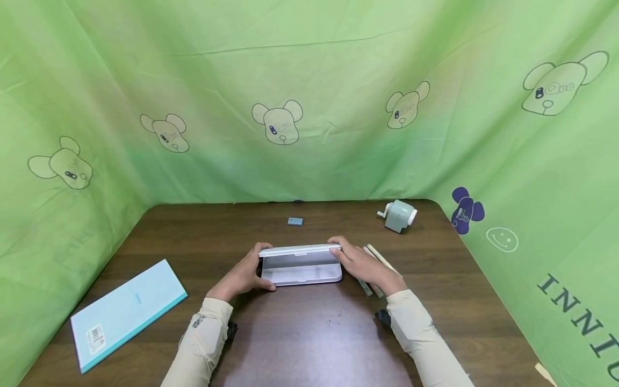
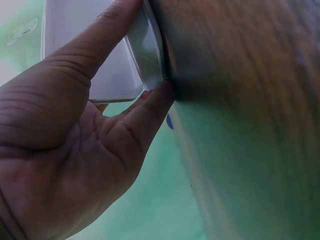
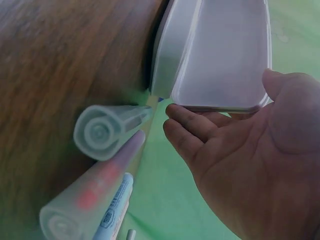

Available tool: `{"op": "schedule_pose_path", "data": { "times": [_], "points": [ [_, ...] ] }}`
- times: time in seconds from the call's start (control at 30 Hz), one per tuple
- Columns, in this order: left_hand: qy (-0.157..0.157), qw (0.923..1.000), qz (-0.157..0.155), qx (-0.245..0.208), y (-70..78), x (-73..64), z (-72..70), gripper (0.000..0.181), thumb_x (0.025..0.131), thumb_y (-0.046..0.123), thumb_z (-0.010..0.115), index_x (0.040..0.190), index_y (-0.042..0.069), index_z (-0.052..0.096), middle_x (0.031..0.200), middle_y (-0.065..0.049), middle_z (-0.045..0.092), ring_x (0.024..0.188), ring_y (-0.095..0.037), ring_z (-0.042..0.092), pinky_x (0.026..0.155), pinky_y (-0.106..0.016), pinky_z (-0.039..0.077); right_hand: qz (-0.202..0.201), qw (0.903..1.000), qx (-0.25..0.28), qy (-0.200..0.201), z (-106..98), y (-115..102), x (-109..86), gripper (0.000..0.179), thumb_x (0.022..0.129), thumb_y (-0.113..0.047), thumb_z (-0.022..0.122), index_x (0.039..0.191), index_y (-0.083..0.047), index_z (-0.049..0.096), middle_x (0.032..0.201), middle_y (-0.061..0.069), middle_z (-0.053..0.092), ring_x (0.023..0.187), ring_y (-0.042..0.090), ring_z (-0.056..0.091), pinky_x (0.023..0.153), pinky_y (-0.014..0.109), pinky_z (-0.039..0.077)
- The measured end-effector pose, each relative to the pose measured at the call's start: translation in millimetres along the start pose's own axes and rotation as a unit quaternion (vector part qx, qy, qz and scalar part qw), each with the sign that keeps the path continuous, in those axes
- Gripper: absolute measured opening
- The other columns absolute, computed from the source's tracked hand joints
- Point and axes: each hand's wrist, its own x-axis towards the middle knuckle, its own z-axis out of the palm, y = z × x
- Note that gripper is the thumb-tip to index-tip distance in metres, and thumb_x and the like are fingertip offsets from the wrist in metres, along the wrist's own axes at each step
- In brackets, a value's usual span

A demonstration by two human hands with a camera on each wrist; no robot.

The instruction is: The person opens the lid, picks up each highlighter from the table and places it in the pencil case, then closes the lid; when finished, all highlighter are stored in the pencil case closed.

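Note:
A white pencil case (image 1: 290,276) lies on the table in front of me, its lid (image 1: 302,249) raised and hinged along the far side. Bare compartments with a small divider show inside. At the left end my left hand (image 1: 244,274) grips the case, thumb at the front corner and fingers behind; the left wrist view shows the thumb across its end wall. My right hand (image 1: 360,263) holds the lid's right end, thumb on the near edge and fingers behind it. In the right wrist view, translucent-barrelled pens (image 3: 100,131) lie beside that hand.
A light blue notebook (image 1: 128,314) with a barcode lies at left. Toward the back are a small blue block (image 1: 295,221) and a grey-green crank pencil sharpener (image 1: 400,216). Slim pale sticks (image 1: 382,259) extend from under the right forearm. Green printed cloth (image 1: 309,172) surrounds the table.

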Motion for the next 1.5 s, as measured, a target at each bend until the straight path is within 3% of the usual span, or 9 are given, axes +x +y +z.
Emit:
{"op": "schedule_pose_path", "data": {
  "times": [0.13,0.3,0.33,0.47,0.63,0.87,1.13,1.33,1.5],
  "points": [
    [0.001,1.0,-0.003,0.001,1.1,0.0,0.4,0.111,0.067,0.031,0.108,0.153,0.022,0.039,0.145,-0.012,0.056,0.132,-0.03,0.056,0.111,-0.055,0.044,0.0,1.0,0.005,0.002,0.6,3.1,0.0,0.053,0.118,-0.052,0.035,0.147,-0.01,0.048,0.14,0.021,0.063,0.127,0.037,0.064,0.106,0.057,0.049],
    [0.008,0.9999,0.007,0.004,2.5,-2.9,1.3,0.113,0.066,0.032,0.108,0.154,0.02,0.037,0.142,-0.013,0.057,0.127,-0.028,0.057,0.108,-0.054,0.046,0.022,0.9993,-0.005,0.029,4.5,1.4,2.1,0.049,0.117,-0.055,0.033,0.141,-0.015,0.05,0.115,0.015,0.066,0.106,0.031,0.064,0.094,0.055,0.051],
    [0.009,0.9998,0.02,0.005,9.8,-7.1,-1.4,0.114,0.068,0.03,0.107,0.155,0.018,0.036,0.144,-0.015,0.056,0.128,-0.029,0.057,0.109,-0.052,0.047,0.025,0.9989,-0.009,0.04,5.4,1.1,2.4,0.049,0.117,-0.055,0.033,0.139,-0.015,0.051,0.112,0.014,0.066,0.103,0.03,0.064,0.092,0.054,0.051],
    [0.015,0.9995,0.026,0.009,10.1,-8.9,-0.8,0.119,0.067,0.031,0.107,0.158,0.014,0.031,0.148,-0.019,0.054,0.13,-0.03,0.057,0.11,-0.052,0.046,0.025,0.9967,-0.029,0.071,8.6,2.4,3.9,0.05,0.117,-0.056,0.032,0.134,-0.013,0.053,0.114,0.016,0.069,0.104,0.031,0.067,0.091,0.055,0.053],
    [0.018,0.9996,0.02,0.005,5.2,-6.0,1.4,0.124,0.066,0.032,0.108,0.158,0.012,0.028,0.149,-0.021,0.055,0.129,-0.033,0.058,0.109,-0.055,0.047,0.045,0.9963,-0.02,0.07,5.3,-6.9,2.7,0.044,0.119,-0.047,0.034,0.136,-0.011,0.053,0.129,0.02,0.069,0.119,0.036,0.067,0.101,0.06,0.051],
    [0.008,1.0,0.002,-0.004,64.1,-25.9,-19.4,0.113,0.071,0.021,0.105,0.154,0.0,0.031,0.145,-0.03,0.055,0.128,-0.039,0.059,0.109,-0.057,0.047,0.039,0.9935,-0.031,0.102,1.3,-5.7,1.9,0.028,0.118,-0.025,0.048,0.135,-0.008,0.061,0.134,0.017,0.071,0.129,0.039,0.066,0.109,0.059,0.049],
    [0.024,0.9991,0.028,0.02,42.8,-19.9,-13.5,0.12,0.069,0.032,0.106,0.156,0.005,0.028,0.143,-0.028,0.056,0.121,-0.036,0.062,0.102,-0.051,0.051,0.022,0.9878,-0.032,0.151,-3.8,-13.6,4.9,0.027,0.113,-0.017,0.06,0.128,0.001,0.074,0.126,0.019,0.076,0.123,0.039,0.07,0.107,0.056,0.052],
    [0.016,0.9997,0.013,-0.013,65.3,-26.6,-20.0,0.119,0.072,0.019,0.105,0.154,-0.001,0.022,0.15,-0.038,0.051,0.133,-0.044,0.058,0.105,-0.052,0.053,0.044,0.9764,-0.046,0.207,3.9,-13.5,9.6,0.037,0.114,-0.026,0.06,0.128,0.004,0.076,0.124,0.021,0.077,0.122,0.042,0.071,0.106,0.057,0.053],
    [0.005,0.9984,-0.033,-0.045,83.7,-30.1,-23.3,0.116,0.072,0.003,0.103,0.153,-0.002,0.02,0.157,-0.039,0.045,0.144,-0.047,0.05,0.11,-0.055,0.051,0.03,0.9712,-0.035,0.234,9.0,2.4,12.7,0.044,0.113,-0.038,0.059,0.128,-0.001,0.078,0.121,0.019,0.078,0.118,0.042,0.073,0.101,0.06,0.054]
  ]
}}
